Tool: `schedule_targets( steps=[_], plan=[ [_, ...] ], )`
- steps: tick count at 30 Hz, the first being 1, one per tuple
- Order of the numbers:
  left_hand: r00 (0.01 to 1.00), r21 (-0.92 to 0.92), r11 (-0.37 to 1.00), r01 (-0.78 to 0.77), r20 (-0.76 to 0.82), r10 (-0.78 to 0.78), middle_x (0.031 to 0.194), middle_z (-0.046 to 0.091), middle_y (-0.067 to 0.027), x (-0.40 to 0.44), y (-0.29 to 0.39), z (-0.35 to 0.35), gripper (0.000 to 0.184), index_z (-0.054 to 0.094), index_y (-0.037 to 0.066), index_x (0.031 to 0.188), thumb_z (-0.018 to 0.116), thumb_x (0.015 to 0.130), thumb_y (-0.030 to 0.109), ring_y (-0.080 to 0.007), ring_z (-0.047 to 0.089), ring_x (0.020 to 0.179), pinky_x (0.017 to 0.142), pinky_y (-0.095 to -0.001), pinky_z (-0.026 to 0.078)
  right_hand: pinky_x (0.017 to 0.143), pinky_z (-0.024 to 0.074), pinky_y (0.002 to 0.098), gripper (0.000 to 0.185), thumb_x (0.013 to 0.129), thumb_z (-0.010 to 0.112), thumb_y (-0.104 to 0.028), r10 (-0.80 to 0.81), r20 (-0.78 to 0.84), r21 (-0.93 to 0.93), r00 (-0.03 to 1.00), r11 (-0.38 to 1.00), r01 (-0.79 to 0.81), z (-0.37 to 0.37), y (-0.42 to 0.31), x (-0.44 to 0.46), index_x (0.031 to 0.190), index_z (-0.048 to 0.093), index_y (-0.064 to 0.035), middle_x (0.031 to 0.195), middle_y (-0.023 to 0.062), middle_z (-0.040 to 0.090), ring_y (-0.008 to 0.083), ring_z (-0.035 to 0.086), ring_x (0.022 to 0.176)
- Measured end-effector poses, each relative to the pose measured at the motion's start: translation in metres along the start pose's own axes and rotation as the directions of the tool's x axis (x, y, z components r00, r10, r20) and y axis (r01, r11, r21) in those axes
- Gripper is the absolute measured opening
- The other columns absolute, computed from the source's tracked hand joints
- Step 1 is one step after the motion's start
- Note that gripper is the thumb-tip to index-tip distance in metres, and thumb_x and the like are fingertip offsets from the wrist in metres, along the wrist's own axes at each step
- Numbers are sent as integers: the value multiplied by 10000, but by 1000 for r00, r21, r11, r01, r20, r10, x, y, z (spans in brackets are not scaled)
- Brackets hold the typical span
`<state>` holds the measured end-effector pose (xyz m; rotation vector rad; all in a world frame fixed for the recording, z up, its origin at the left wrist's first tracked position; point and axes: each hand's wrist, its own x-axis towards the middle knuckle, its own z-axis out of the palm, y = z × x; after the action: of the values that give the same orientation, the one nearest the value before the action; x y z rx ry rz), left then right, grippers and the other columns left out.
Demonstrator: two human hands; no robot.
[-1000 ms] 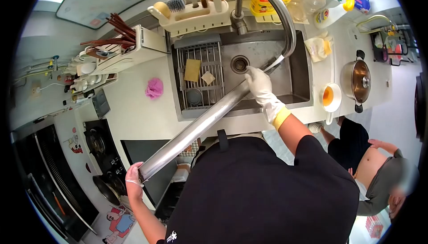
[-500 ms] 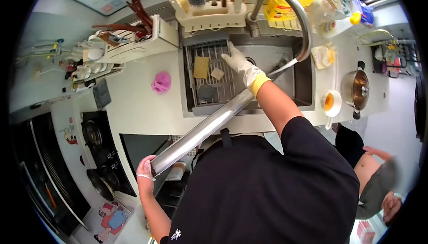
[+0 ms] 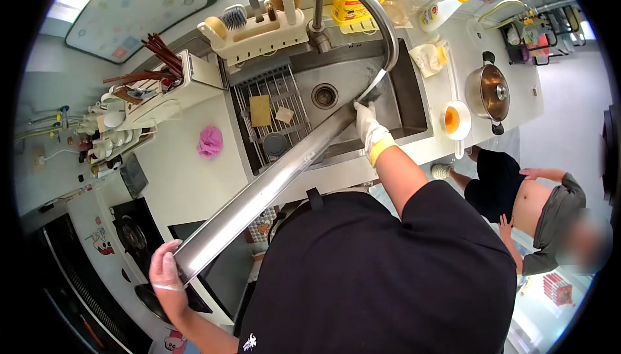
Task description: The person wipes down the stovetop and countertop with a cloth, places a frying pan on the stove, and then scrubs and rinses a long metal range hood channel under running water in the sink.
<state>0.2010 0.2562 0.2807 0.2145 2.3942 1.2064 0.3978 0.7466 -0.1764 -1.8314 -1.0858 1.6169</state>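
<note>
A long, shiny metal strip, like a trough or panel, slants from the lower left up into the sink. My left hand, in what looks like a thin clear glove, is closed around its lower end. At the upper end is my right hand, in a whitish rubber glove with a yellow cuff, its fingers bent against the strip's edge. Close above that hand, water runs from the curved faucet onto or beside the strip's end; the exact contact is hard to see.
A metal rack in the sink holds a yellow sponge, a pale pad and a round grey item. Pink mesh lies on the left counter. Rightward are a white pan and lidded pot. Another person is at right.
My right hand has moved from the rack side to the strip's upper end, uncovering the drain. My left hand and the strip's lower end have shifted left and down. The view has turned.
</note>
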Motion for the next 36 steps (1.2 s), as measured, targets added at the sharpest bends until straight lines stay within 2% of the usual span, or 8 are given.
schedule_targets(
  steps=[3,12,15,19,25,30,32,36],
  plan=[
    [999,36,999,32,-4,-32,1067,666,-43,-2,51,-27,260,687,-9,1141,550,999,160,-111,569,938,881,-255,438,748,572,426,341,937,669,-213,527,49,-37,849,850,-525,-3,11,10,1207,599,-18,1082,151,687,284,664,940],
    [963,-65,971,-229,129,235,904,617,-48,54,73,-74,344,636,16,949,587,1001,352,-127,575,830,773,-259,444,459,453,353,138,949,569,-173,561,105,-320,821,801,-506,-31,-29,-14,974,594,-40,683,97,582,214,509,517],
    [922,-204,951,233,358,-149,815,588,-29,102,48,-89,313,620,28,899,560,993,320,-98,561,721,616,-221,434,461,450,374,114,945,566,-160,547,0,-572,837,687,-448,-27,-6,38,895,593,-61,689,100,595,211,504,522],
    [924,-266,911,314,305,-229,640,536,18,117,0,-65,264,612,64,834,584,982,281,-41,388,375,329,-193,270,723,497,412,165,969,602,-240,468,113,-962,876,273,-22,-30,3,55,1072,667,-130,985,28,671,229,606,849],
    [844,-259,842,472,409,-347,577,495,25,128,-91,-73,395,621,55,889,591,1022,426,-72,359,338,316,-226,251,1095,460,439,384,989,664,-374,509,128,-781,851,-477,402,-3,67,96,1348,674,-239,1420,-79,624,211,568,1340],
    [890,-244,883,401,333,-312,720,582,-8,107,-96,-69,396,670,16,1032,635,1003,409,-80,550,573,435,-202,365,1175,358,440,430,1029,578,-403,590,-42,-817,806,-485,313,-2,15,31,1434,595,-261,1487,-66,573,189,495,1413],
    [869,-214,897,388,409,-278,706,579,-10,110,-110,-77,373,664,-8,1074,640,996,356,-71,501,503,397,-197,330,884,585,413,275,921,760,-224,498,127,-790,858,-472,391,-8,38,54,1186,772,-151,1210,16,742,227,710,1109],
    [736,-229,782,580,559,-382,659,536,11,127,-158,-96,382,634,-42,1161,620,1000,304,-35,355,386,323,-191,227,860,583,414,303,887,776,-240,319,318,-804,893,-408,432,-13,-16,-21,1172,765,-139,1187,36,743,238,704,1103]
  ],
)
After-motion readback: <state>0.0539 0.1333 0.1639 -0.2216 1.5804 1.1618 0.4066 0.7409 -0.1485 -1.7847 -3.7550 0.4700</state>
